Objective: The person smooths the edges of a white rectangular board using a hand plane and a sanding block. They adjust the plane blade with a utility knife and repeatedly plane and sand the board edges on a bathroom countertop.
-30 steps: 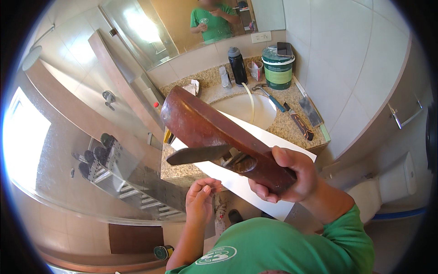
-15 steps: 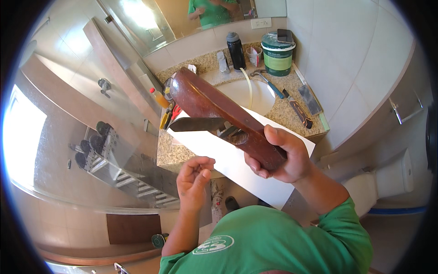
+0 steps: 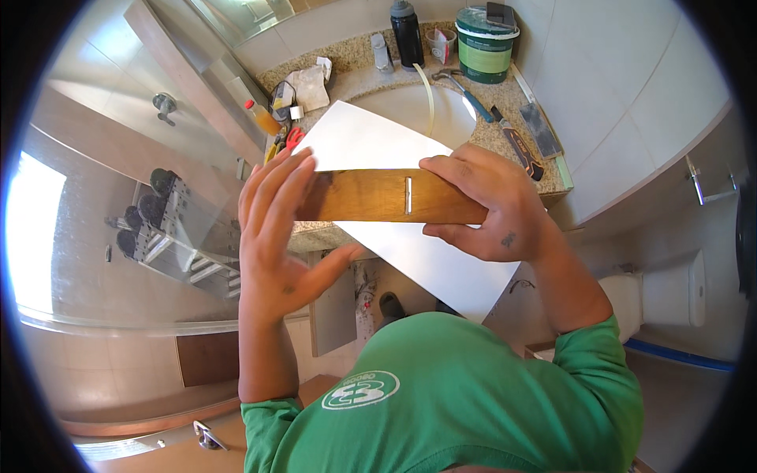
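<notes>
Head view shows both hands raised over a granite table with an inset white sink (image 3: 398,110). Right hand (image 3: 493,205) has its grip closed around the right end of a brown wooden plank (image 3: 386,195), which lies level across the frame and shows a narrow pale slot near its middle. Left hand (image 3: 280,229) is open, fingers spread flat against the plank's left end, thumb extended below it; it presses rather than clasps. A white sheet (image 3: 371,142) stands behind the plank, showing above it and continuing below it toward the person's green shirt (image 3: 441,394). On the table behind: a green bucket (image 3: 486,46), a dark bottle (image 3: 407,35), a hammer (image 3: 461,87), a trowel (image 3: 540,126) and a crumpled cloth (image 3: 310,85). A white toilet (image 3: 658,293) stands at right.
</notes>
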`<state>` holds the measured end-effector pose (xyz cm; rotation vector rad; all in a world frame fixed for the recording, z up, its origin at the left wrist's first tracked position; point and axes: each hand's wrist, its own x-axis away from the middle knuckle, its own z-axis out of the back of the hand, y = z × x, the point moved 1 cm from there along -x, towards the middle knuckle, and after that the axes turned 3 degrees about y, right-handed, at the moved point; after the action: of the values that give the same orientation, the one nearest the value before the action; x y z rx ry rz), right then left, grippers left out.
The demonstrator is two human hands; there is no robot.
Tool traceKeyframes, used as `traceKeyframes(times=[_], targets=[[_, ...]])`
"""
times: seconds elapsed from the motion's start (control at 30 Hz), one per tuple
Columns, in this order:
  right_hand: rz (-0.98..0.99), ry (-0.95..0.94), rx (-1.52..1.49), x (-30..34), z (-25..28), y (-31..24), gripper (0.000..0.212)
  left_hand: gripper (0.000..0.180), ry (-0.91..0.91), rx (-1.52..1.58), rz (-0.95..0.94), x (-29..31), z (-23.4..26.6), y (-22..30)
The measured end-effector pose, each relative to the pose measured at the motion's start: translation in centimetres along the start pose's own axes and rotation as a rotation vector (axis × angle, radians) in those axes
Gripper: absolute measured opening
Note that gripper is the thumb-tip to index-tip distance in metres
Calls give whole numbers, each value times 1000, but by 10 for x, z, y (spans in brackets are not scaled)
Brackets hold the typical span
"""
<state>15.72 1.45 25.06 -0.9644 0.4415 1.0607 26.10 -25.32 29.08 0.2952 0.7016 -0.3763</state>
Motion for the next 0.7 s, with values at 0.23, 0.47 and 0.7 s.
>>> traceKeyframes(times=[0.23, 0.47, 0.7], targets=[[35, -60, -36, -3, -3, 4, 67, 75, -247, 80, 82, -15, -25, 8], [-139, -97, -191, 15, -18, 58, 53, 56, -331, 105, 299, 23, -62, -11], [-846, 189, 352, 79, -13, 256, 40, 54, -76, 246, 639, 106, -99, -25]])
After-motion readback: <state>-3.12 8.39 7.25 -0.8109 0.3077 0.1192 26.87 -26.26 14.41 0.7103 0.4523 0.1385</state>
